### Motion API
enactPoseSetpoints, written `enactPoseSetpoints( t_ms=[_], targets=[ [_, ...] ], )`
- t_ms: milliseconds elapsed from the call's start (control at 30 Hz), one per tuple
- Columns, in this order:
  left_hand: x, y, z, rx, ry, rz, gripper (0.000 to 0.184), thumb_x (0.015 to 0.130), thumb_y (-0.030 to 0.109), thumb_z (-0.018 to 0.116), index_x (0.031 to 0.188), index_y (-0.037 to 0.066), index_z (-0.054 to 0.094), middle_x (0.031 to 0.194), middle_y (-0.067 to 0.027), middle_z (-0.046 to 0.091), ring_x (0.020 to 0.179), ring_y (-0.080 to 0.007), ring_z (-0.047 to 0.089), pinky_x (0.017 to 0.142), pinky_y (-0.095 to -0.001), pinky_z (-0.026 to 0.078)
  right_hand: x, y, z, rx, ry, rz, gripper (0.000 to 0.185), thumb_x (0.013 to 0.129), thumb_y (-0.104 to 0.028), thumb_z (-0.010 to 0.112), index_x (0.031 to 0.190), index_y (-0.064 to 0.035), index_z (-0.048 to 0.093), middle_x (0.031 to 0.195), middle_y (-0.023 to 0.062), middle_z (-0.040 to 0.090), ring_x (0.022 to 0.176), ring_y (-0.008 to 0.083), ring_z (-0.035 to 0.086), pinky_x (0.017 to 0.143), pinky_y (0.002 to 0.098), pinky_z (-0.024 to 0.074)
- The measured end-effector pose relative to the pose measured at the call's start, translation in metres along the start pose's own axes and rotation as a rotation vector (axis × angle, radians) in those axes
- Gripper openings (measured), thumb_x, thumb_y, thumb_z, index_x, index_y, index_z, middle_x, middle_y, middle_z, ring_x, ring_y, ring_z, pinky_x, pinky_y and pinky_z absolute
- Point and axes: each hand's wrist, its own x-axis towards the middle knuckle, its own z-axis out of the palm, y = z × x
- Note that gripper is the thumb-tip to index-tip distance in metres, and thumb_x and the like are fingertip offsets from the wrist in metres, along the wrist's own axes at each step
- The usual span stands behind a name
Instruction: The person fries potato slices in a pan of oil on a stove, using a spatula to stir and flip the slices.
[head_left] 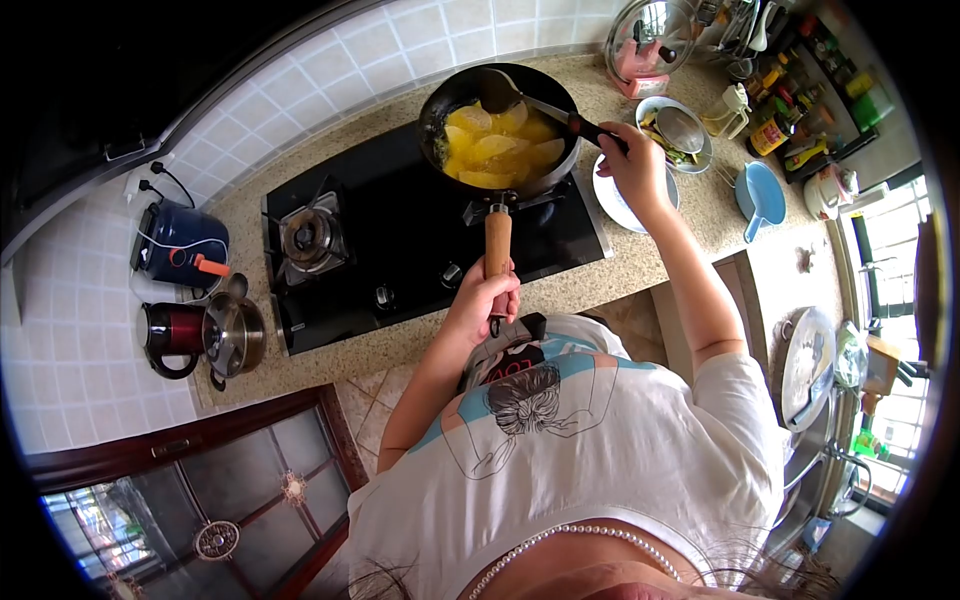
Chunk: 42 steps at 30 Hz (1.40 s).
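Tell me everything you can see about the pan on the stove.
The pan is round, deep and dark inside, like a wok, with a long pale wooden handle pointing toward the person. It sits over the right side of the black stovetop. Yellow, glossy slices lie in it, with bubbling liquid visible at the left edge. The left hand grips the handle; the right hand holds a spatula whose head is inside the pan.

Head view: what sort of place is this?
A kitchen, probably a home one. It shows in the two-burner stovetop with a frying pan of food on it, the sauce bottles at the counter's far end, and the lidded pot beside the stove.
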Motion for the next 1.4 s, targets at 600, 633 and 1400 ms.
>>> enactPoseSetpoints(
  t_ms=[600, 633, 1400],
  targets=[
    [-0.001, 0.001, 0.002, 0.007, 0.008, -0.005, 0.022, 0.078, 0.006, 0.058, 0.095, 0.006, 0.044, 0.066, -0.0047, 0.052, 0.05, -0.0127, 0.052, 0.041, -0.0264, 0.041, -0.015, 0.01, -0.026, 0.296, 0.007, 0.114, 0.02, 0.089, -0.009, 0.061, 0.104, 0.0048, 0.064, 0.066, 0.0068, 0.062, 0.055, 0.0126, 0.064, 0.052, 0.0245, 0.0535],
    [-0.002, 0.002, 0.002, 0.005, 0.015, -0.01, 0.022, 0.078, 0.006, 0.058, 0.095, 0.006, 0.044, 0.066, -0.0047, 0.052, 0.049, -0.0126, 0.052, 0.041, -0.0263, 0.041, -0.016, 0.013, -0.026, 0.3, -0.022, 0.125, 0.02, 0.089, -0.008, 0.061, 0.104, 0.0048, 0.064, 0.066, 0.0066, 0.062, 0.055, 0.0123, 0.064, 0.052, 0.0244, 0.0535],
    [-0.001, 0.001, 0.002, 0.006, 0.011, 0.011, 0.02, 0.078, 0.006, 0.057, 0.094, 0.005, 0.044, 0.065, -0.0048, 0.051, 0.049, -0.0128, 0.051, 0.041, -0.0265, 0.042, -0.026, 0.002, 0.009, -0.298, 0.103, -0.461, 0.022, 0.082, -0.004, 0.064, 0.104, -0.007, 0.065, 0.078, 0.0144, 0.06, 0.065, 0.0315, 0.062, 0.058, 0.0376, 0.0496]
  ],
)
